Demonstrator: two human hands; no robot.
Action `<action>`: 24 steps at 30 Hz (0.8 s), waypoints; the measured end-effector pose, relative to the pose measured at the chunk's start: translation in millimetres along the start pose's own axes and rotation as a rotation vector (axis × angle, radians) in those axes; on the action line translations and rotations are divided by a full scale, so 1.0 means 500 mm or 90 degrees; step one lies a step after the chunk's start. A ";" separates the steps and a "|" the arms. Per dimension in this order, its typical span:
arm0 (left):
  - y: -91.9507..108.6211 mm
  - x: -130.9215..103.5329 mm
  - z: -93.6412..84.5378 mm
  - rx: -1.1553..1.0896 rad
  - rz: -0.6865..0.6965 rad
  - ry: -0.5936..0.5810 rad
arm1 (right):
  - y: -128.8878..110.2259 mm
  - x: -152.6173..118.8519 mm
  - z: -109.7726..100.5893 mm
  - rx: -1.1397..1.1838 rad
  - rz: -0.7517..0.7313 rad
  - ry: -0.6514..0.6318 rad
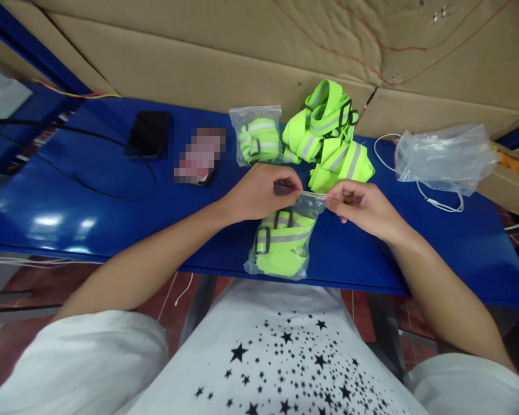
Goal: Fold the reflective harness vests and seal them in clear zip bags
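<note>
A clear zip bag (251,264) with a folded neon-yellow reflective strap (288,245) and black buckles inside lies at the front edge of the blue table. My left hand (263,190) pinches the left end of its top seam. At the right end of that seam, my right hand (361,207) grips between thumb and fingers. Just beyond my hands sits a loose pile of the same reflective straps (324,132). A second bag (237,118), also with a folded strap in it, lies to the left of the pile.
On the blue table (354,259) a black phone-like object (147,134) and a blurred-out phone (201,155) lie at left, near a black cable (90,135). Clear plastic bags (445,158) and a white cord (441,206) are at right. Cardboard (199,57) stands behind.
</note>
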State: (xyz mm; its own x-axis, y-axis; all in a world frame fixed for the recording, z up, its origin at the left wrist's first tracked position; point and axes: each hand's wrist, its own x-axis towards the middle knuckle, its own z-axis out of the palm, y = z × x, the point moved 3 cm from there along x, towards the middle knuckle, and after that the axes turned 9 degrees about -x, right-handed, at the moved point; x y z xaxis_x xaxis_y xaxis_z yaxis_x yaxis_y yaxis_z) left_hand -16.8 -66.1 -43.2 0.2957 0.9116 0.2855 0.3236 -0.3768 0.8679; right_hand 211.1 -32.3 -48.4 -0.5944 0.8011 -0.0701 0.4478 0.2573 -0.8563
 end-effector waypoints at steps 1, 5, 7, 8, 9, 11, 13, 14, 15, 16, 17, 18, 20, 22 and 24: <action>0.000 0.000 0.000 0.012 0.007 -0.002 | 0.003 0.001 0.000 0.005 0.002 0.011; 0.009 -0.006 0.004 0.186 0.066 0.001 | 0.007 0.004 0.005 -0.002 -0.037 0.050; 0.017 -0.011 0.009 0.307 0.122 0.018 | 0.006 0.003 0.007 -0.011 -0.057 0.063; 0.020 -0.013 0.013 0.345 0.148 0.022 | 0.006 0.003 0.009 -0.013 -0.062 0.066; 0.021 -0.015 0.016 0.362 0.165 0.022 | 0.006 0.003 0.010 -0.016 -0.065 0.068; 0.021 -0.017 0.021 0.338 0.171 0.013 | 0.006 0.004 0.014 -0.024 -0.074 0.069; 0.018 -0.018 0.023 0.273 0.145 0.005 | 0.007 0.005 0.018 -0.027 -0.090 0.070; 0.017 -0.018 0.023 0.237 0.128 0.003 | 0.007 0.006 0.021 -0.025 -0.099 0.072; 0.016 -0.018 0.024 0.205 0.112 0.002 | 0.008 0.006 0.024 -0.021 -0.108 0.076; 0.016 -0.019 0.024 0.181 0.100 0.000 | 0.008 0.006 0.026 -0.016 -0.116 0.080; 0.016 -0.020 0.025 0.167 0.092 -0.001 | 0.009 0.005 0.027 -0.013 -0.122 0.085; 0.017 -0.020 0.026 0.161 0.090 -0.001 | 0.010 0.005 0.029 -0.011 -0.126 0.090; 0.019 -0.021 0.027 0.162 0.091 -0.001 | 0.010 0.003 0.031 -0.011 -0.131 0.095; 0.019 -0.022 0.028 0.161 0.098 0.002 | 0.008 0.003 0.034 -0.016 -0.136 0.097; 0.018 -0.023 0.030 0.151 0.108 0.007 | 0.006 0.002 0.036 -0.028 -0.141 0.107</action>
State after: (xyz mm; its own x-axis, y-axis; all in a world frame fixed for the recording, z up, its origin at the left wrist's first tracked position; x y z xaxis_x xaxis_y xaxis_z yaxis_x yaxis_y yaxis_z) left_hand -3.8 -82.3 -44.6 0.3539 0.8337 0.4239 0.4716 -0.5504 0.6889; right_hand 199.7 -40.5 -60.2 -0.5630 0.8006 0.2051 0.3507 0.4561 -0.8179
